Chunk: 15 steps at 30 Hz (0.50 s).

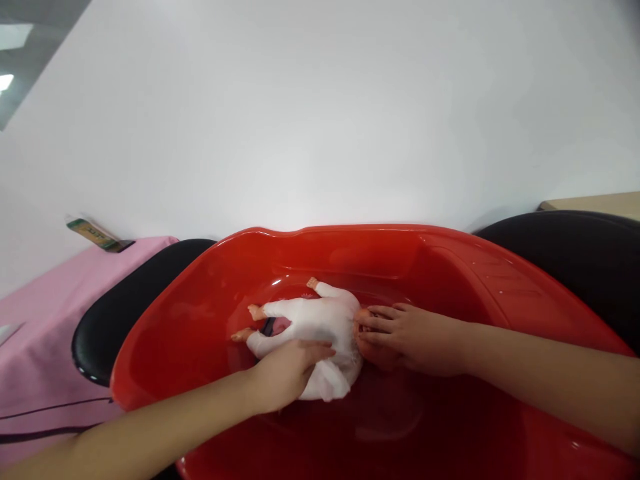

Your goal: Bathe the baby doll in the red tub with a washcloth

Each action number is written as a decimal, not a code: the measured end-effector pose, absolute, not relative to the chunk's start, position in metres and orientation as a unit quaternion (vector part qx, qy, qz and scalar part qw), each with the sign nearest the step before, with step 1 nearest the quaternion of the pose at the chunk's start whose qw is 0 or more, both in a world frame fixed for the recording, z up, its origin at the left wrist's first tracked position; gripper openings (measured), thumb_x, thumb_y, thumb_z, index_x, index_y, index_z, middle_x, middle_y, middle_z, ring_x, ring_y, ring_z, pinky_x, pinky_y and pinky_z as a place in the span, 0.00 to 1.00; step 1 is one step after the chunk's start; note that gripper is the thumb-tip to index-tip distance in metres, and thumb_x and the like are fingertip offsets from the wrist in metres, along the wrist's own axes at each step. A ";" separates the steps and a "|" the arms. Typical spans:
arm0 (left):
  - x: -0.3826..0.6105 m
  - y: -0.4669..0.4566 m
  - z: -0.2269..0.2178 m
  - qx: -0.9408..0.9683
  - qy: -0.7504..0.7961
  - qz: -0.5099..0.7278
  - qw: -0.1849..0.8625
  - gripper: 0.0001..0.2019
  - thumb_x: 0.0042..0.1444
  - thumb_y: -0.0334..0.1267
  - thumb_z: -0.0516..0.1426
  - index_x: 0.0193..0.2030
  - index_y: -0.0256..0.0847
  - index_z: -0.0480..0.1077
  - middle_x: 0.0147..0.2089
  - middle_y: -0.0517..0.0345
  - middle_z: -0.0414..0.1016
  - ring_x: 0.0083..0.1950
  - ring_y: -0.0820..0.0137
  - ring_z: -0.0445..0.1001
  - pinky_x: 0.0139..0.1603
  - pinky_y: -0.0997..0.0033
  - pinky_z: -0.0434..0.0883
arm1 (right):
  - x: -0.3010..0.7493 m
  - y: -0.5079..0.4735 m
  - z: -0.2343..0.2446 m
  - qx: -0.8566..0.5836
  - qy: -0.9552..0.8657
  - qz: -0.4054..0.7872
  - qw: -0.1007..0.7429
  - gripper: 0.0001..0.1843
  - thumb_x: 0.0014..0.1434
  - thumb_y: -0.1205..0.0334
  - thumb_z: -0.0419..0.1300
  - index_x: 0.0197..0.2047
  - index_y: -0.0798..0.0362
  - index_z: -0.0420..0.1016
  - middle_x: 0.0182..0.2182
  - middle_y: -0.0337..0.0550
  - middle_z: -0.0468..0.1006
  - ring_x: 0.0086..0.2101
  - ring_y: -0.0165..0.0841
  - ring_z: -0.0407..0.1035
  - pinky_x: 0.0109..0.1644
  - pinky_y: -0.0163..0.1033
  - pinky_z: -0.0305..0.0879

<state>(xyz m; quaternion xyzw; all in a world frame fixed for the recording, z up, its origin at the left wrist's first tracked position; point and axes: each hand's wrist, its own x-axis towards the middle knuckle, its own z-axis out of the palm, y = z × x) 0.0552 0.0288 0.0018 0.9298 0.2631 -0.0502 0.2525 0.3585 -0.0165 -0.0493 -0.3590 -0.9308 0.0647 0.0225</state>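
Note:
A baby doll (319, 315) in a white suit lies inside a red baby bathtub (440, 247). Its feet point left and its head is to the right. My right hand (420, 335) holds the doll's head, fingers curved over it, the thumb not in sight. My left hand (287, 373) rests on the near side of the doll's body, with its fingers stretched across the white cloth. The fingertips touch the suit. A dark and pink patch (277, 325) shows between the doll's legs; I cannot make out what it is.
Black chair-like pieces stand beside the tub, one at left (125, 303) and one at right (565, 253). A pink cloth (35, 353) covers a surface at left, with a green and yellow box (95, 232) near the white wall (320, 113). Dark cables (50, 435) run across at lower left.

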 end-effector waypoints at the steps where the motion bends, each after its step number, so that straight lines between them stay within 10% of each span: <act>1: 0.060 0.031 0.001 0.922 0.298 -0.027 0.246 0.28 0.62 0.24 0.45 0.65 0.36 0.73 0.66 0.51 0.76 0.66 0.64 0.74 0.68 0.67 0.69 | 0.359 -0.017 -0.049 -0.357 -0.932 0.062 0.022 0.35 0.63 0.61 0.59 0.73 0.47 0.63 0.74 0.50 0.60 0.67 0.56 0.61 0.58 0.59 0.69; 15: 0.040 0.020 -0.038 0.957 0.127 -0.203 0.163 0.28 0.68 0.32 0.49 0.74 0.37 0.61 0.79 0.44 0.52 0.79 0.56 0.53 0.79 0.53 0.55 | 0.358 -0.016 -0.043 -0.348 -0.934 0.077 0.004 0.34 0.63 0.62 0.58 0.72 0.51 0.65 0.74 0.51 0.60 0.68 0.58 0.59 0.59 0.64 0.70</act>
